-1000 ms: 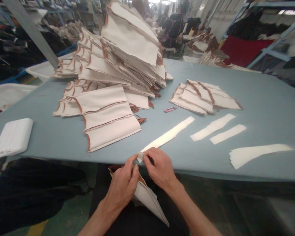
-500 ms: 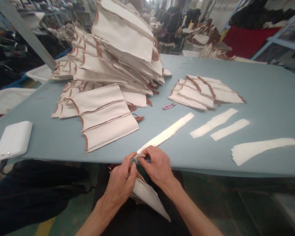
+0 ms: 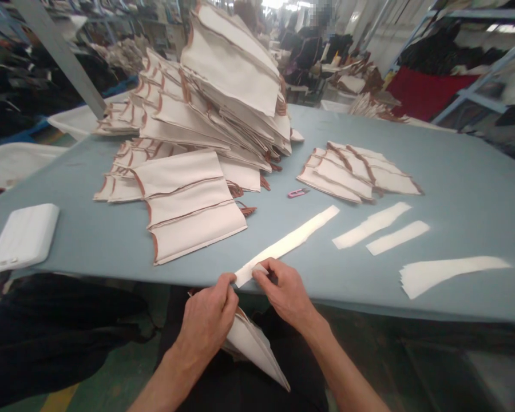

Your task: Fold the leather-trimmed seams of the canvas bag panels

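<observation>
My left hand (image 3: 210, 312) is closed on a cream fabric panel (image 3: 253, 343) with a brown edge, which hangs below the table's edge over my lap. Its fingertips are at the near end of a long pale strip (image 3: 292, 239) lying on the table. Between the thumb and fingers of my right hand (image 3: 285, 292) is a small pale piece (image 3: 260, 269), held just over that strip. Whether the piece is cloth or paper, I cannot tell. A flat sewn panel (image 3: 193, 212) with brown edging lies left of the strip.
A tall pile of cream panels (image 3: 236, 74) stands at the back left. Smaller panels (image 3: 360, 171), pink thread snips (image 3: 298, 193), and more strips (image 3: 371, 226) lie to the right, with a fanned strip stack (image 3: 446, 273) beyond. A white case (image 3: 23, 237) sits at the left edge.
My right hand has moved slightly right and away from my left hand with the small pale piece. My left hand stays on the panel. The camera view has shifted a little.
</observation>
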### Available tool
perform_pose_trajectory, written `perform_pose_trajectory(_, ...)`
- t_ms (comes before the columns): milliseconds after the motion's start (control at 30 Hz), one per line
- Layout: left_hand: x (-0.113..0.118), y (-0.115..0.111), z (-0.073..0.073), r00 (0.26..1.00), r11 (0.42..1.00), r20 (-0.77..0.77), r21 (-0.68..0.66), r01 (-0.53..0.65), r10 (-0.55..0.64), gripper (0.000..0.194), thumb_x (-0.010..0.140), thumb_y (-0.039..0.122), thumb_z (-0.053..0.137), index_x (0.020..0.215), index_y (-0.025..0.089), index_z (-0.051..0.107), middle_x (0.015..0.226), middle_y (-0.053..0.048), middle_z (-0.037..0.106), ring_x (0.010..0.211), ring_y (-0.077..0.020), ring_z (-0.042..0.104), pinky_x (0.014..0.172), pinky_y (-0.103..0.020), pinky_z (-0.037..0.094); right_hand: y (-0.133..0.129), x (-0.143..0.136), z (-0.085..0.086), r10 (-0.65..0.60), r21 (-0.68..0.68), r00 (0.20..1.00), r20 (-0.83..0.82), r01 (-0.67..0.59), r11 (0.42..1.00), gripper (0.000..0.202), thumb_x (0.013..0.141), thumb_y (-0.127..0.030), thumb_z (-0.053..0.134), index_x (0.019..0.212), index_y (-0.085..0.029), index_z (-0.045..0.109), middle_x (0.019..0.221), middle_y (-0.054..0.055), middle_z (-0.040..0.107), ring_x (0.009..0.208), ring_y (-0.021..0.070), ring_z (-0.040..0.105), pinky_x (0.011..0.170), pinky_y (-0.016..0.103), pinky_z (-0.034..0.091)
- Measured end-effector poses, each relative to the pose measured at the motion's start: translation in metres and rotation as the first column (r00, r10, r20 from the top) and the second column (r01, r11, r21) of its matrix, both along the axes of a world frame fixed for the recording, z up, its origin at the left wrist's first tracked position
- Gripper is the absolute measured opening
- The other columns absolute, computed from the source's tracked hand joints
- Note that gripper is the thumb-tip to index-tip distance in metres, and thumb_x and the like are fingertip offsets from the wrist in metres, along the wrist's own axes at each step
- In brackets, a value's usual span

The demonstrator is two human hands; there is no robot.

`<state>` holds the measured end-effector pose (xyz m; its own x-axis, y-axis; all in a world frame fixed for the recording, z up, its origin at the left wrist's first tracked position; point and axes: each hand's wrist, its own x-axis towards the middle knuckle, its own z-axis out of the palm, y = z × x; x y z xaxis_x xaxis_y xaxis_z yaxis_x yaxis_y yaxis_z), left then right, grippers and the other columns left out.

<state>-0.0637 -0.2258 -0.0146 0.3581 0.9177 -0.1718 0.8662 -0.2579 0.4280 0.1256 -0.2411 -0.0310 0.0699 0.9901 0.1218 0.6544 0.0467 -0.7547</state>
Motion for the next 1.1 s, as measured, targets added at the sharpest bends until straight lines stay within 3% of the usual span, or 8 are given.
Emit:
perform_pose_trajectory(100,0.002,-0.001,0.002,0.999,1.000,-0.029,0.006,0.013,-0.013,0.037,0.102,0.018,0.042,0.132,0.022,0.064,0.084,-0.006,0.081,0.081,-0.0261,0.080,0.068,-0.028,0.051,-0.001,-0.002,0.000,-0.018,0.007,1.000,-0.016,0.019,1.000,0.021,0.099,-0.030,0.053,0.081,-0.022,0.061,0.076,0.000,0.066,0.071,0.0174,0.060,0.066,0.027,0.044)
perform_pose_trajectory(200,0.011,0.000,0.003,0.983,0.990,-0.120,-0.020,0.140,-0.142,0.050,0.101,0.018,0.046,0.150,0.024,0.054,0.091,-0.008,0.083,0.086,-0.0266,0.081,0.069,-0.029,0.052,0.000,-0.008,0.000,-0.055,0.023,0.998,-0.017,0.056,0.998,0.023,0.098,-0.032,0.052,0.078,-0.022,0.058,0.074,0.000,0.064,0.069,0.0174,0.059,0.067,0.028,0.044)
perform_pose_trajectory(367,0.022,0.010,0.006,0.958,0.976,-0.187,-0.044,0.213,-0.217,0.054,0.098,0.015,0.048,0.151,0.020,0.055,0.087,-0.012,0.083,0.084,-0.0304,0.081,0.069,-0.032,0.055,0.003,0.007,0.010,-0.133,0.025,0.991,-0.010,0.133,0.991,0.025,0.099,-0.036,0.049,0.077,-0.024,0.056,0.064,-0.004,0.060,0.057,0.0149,0.056,0.058,0.024,0.044)
perform_pose_trajectory(667,0.019,0.014,0.002,0.938,0.969,-0.244,-0.074,0.235,-0.246,0.056,0.100,0.016,0.042,0.155,0.021,0.051,0.084,-0.009,0.083,0.083,-0.0318,0.081,0.071,-0.037,0.059,0.051,0.142,0.050,-0.357,0.066,0.900,0.249,0.352,0.934,0.024,0.095,-0.035,0.049,0.076,-0.024,0.056,0.062,-0.003,0.057,0.059,0.0169,0.052,0.061,0.028,0.038)
perform_pose_trajectory(833,0.014,0.015,-0.013,0.947,0.965,-0.191,-0.025,0.260,-0.260,0.056,0.101,0.019,0.038,0.155,0.021,0.051,0.084,-0.008,0.083,0.081,-0.0313,0.081,0.069,-0.037,0.058,0.088,0.211,0.067,-0.436,0.075,0.811,0.390,0.444,0.893,0.022,0.101,-0.037,0.063,0.095,-0.016,0.066,0.086,0.001,0.067,0.076,0.0163,0.064,0.074,0.033,0.053)
perform_pose_trajectory(967,0.014,0.016,-0.019,0.944,0.965,-0.200,-0.051,0.257,-0.262,0.057,0.100,0.019,0.035,0.155,0.019,0.051,0.085,-0.008,0.083,0.079,-0.0308,0.080,0.070,-0.037,0.057,0.112,0.248,0.075,-0.515,0.101,0.751,0.414,0.524,0.846,0.027,0.102,-0.038,0.065,0.116,-0.016,0.067,0.114,0.007,0.070,0.098,0.0211,0.069,0.087,0.041,0.059)
perform_pose_trajectory(1100,0.016,0.017,-0.013,0.947,0.966,-0.191,-0.060,0.250,-0.257,0.058,0.098,0.019,0.035,0.153,0.019,0.053,0.082,-0.008,0.083,0.078,-0.0294,0.080,0.069,-0.035,0.056,0.129,0.265,0.076,-0.563,0.127,0.729,0.389,0.563,0.817,0.029,0.102,-0.036,0.066,0.123,-0.016,0.066,0.123,0.009,0.068,0.105,0.0234,0.069,0.091,0.045,0.059)
